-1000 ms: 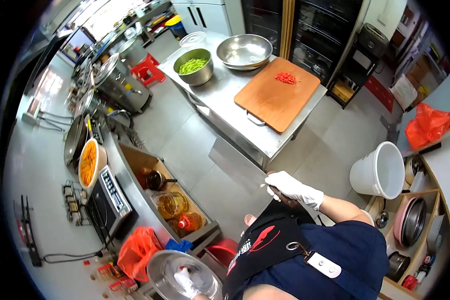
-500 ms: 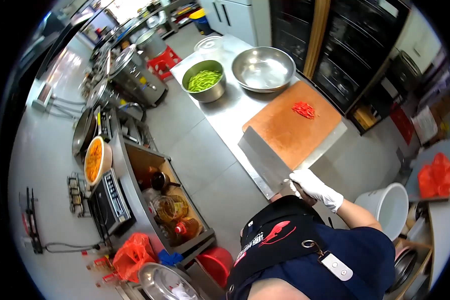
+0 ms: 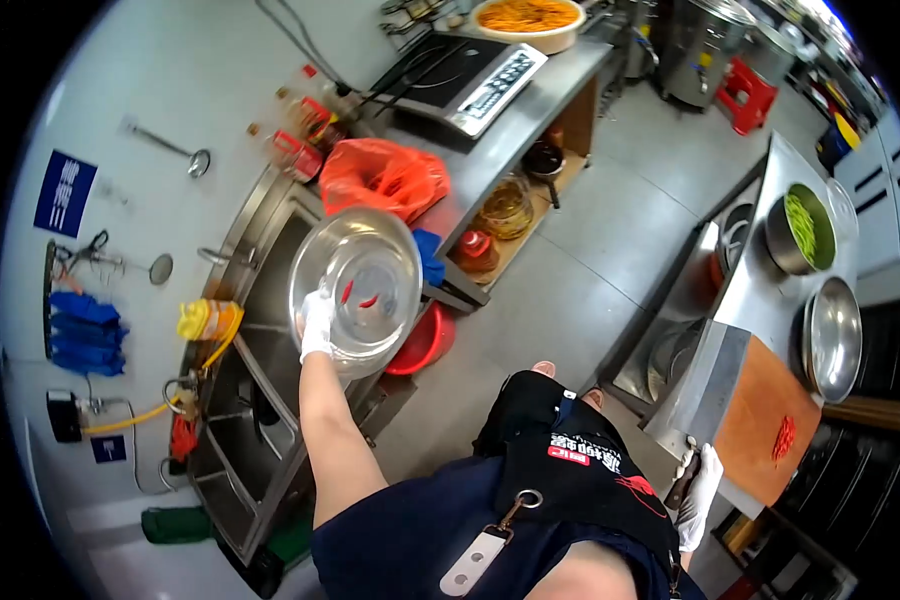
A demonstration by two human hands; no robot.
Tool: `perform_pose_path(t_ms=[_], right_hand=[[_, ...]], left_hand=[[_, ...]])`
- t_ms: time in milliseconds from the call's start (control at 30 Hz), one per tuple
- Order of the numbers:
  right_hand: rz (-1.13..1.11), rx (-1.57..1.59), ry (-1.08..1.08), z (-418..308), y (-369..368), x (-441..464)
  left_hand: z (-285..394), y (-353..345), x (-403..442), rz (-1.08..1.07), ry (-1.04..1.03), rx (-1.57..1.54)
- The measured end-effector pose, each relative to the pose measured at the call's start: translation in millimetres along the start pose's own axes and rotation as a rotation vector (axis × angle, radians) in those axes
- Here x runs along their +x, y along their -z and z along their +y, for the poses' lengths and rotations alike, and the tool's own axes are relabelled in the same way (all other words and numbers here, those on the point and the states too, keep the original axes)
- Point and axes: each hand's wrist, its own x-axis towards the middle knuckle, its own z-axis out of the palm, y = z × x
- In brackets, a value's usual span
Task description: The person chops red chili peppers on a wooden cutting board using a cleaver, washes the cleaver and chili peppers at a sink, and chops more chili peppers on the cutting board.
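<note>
My left hand [image 3: 317, 322], in a white glove, reaches over the left side of a shiny metal bowl [image 3: 395, 255] at the sink's edge. Two red chili peppers [image 3: 368, 301] lie in this bowl, close to the fingers, which are too small and blurred to read. On the right, my gloved right hand [image 3: 702, 490] is closed around the handle of a cleaver [image 3: 715, 375]. Its broad blade lies flat along the near edge of an orange-brown cutting board [image 3: 755, 425]. A small pile of cut red pepper [image 3: 784, 438] sits on the board.
A steel sink [image 3: 255, 375] runs along the left wall. Beyond the bowl are a red plastic bag [image 3: 385, 180] and an induction cooker [image 3: 460, 85]. The steel table [image 3: 785, 165] holds a pot of green pieces [image 3: 800, 235] and a large metal bowl [image 3: 835, 340]. A red bucket [image 3: 425, 340] stands low.
The view has swung left toward the sink. My left hand has come out to the metal bowl with the peppers. My right hand has stayed on the cleaver at the board.
</note>
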Motion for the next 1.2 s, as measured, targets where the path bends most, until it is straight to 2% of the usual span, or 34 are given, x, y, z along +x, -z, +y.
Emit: perform_pose_path(t_ms=[67,100,200,300,400,433,533,567,700,733,767,800,833,900,933,967,1000,1100,1200], right_hand=[[-0.033,-0.040,0.000,-9,-27,-2],[-0.042,-0.058,-0.011,-23,-43,-1],[-0.107,-0.110,0.065,-17,-59,13],[-0.180,-0.202,0.075,-27,-88,8],[-0.233,-0.210,0.062,-28,-108,3],[-0.240,-0.236,0.058,-29,-112,0],[-0.254,-0.239,0.045,-23,-118,0],[-0.257,-0.225,0.042,-20,-119,0],[-0.218,-0.194,0.007,-17,-123,-3],[-0.196,-0.179,-0.012,-14,-122,-3],[-0.230,-0.242,-0.005,-16,-122,-1],[-0.234,-0.296,-0.005,-16,-115,-1],[-0.213,-0.441,0.128,7,-105,12],[-0.237,-0.470,0.030,-27,-112,-9],[-0.240,-0.321,-0.025,-22,-110,-10],[-0.220,-0.270,0.007,-17,-105,-11],[-0.216,-0.230,0.043,-10,-100,-11],[-0.122,-0.251,0.084,2,-81,-15],[-0.040,-0.208,0.120,-5,-50,-20]], left_hand=[[-34,-10,20,-0.028,-0.141,-0.114],[-11,5,14,-0.256,-0.026,0.011],[-10,-4,2,-0.127,-0.364,0.003],[10,-21,-5,-0.247,-0.327,0.244],[44,-18,-19,-0.371,-0.181,0.171],[36,-33,-23,-0.248,-0.247,0.061],[26,-51,-23,-0.278,-0.261,-0.056],[25,-55,-25,-0.196,-0.297,-0.067],[33,-47,-23,-0.250,-0.328,0.023],[32,-46,-20,-0.275,-0.363,0.045],[21,-54,-11,-0.297,-0.507,0.033],[5,-69,-8,-0.201,-0.720,-0.116],[22,-49,-17,-0.421,-0.477,-0.404],[15,-51,-8,-0.503,-0.335,-0.614],[22,-30,-2,-0.442,-0.364,-0.597],[21,-20,-1,-0.278,-0.436,-0.620],[73,9,-23,-0.431,-0.193,-1.053],[133,20,-18,-0.196,-0.452,-0.620],[213,30,-42,-0.153,-0.642,-0.344]])
